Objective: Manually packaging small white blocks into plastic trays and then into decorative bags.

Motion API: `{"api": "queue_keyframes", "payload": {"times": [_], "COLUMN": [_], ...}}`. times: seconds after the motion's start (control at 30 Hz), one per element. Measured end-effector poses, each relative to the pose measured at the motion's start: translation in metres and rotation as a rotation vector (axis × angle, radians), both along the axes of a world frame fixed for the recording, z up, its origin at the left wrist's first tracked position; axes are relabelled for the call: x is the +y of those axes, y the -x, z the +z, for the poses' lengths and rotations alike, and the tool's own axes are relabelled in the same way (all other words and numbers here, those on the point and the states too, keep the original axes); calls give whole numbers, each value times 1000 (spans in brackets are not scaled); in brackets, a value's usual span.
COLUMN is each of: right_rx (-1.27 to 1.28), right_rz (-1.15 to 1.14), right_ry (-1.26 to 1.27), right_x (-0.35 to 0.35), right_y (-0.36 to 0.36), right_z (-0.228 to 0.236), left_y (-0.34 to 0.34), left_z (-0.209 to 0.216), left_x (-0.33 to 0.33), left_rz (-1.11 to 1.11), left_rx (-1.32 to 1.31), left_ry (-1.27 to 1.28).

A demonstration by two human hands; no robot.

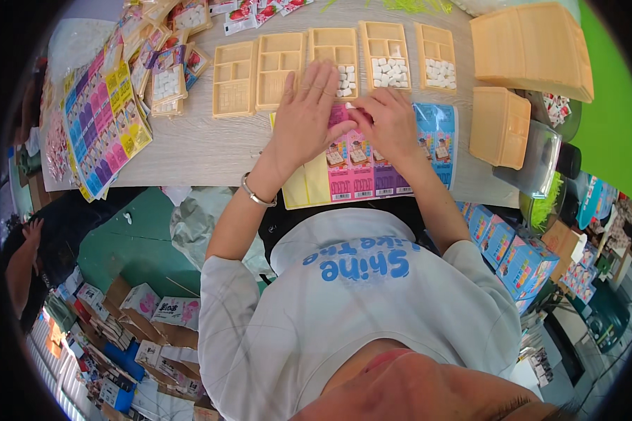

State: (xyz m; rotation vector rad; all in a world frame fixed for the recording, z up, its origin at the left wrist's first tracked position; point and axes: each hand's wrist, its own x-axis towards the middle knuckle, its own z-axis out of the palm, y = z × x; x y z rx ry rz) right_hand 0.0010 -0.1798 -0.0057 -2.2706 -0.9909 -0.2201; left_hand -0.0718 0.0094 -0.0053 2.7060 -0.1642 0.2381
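Tray row: five shallow, cream-coloured trays are laid flat side by side, each divided into small upper compartments and one large lower compartment.
Middle tray (pixel 333 41): its left and lower parts are covered from view; white pieces (pixel 346 79) are gathered in its large compartment.
Fourth tray (pixel 384 31): its large compartment is filled with similar chunky pieces, loosely heaped.
Rightmost tray (pixel 436 50): it is slightly tilted in the row, and its large compartment is likewise loaded.
Single white piece (pixel 350 106): it is held just below the middle tray's near edge.
Printed sheet (pixel 361 172): it is spread below the trays, partly covered, banded in yellow, pink, purple and blue.
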Motion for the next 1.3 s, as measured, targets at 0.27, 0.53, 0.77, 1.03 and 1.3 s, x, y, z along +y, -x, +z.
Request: {"api": "queue_keyframes", "payload": {"times": [0.27,0.53,0.77,1.03,1.3], "right_rx": [-44,-52,71,-111,-88], "right_rz": [39,107,44,26,44], "right_ry": [-21,15,-79,96,67], "right_x": [25,38,19,10,0], "right_y": [-14,-7,-15,-21,-26], "right_z": [12,14,20,8,12], "left_y": [-12,-14,-8,0,-2], "left_z": [11,-2,1,-2,2], "left_x": [43,39,38,19,11], "left_rz": [-1,-11,-3,-72,-119], "left_rx": [28,-15,-4,52,55], "left_ry": [-229,-106,-116,-162,-134]}}
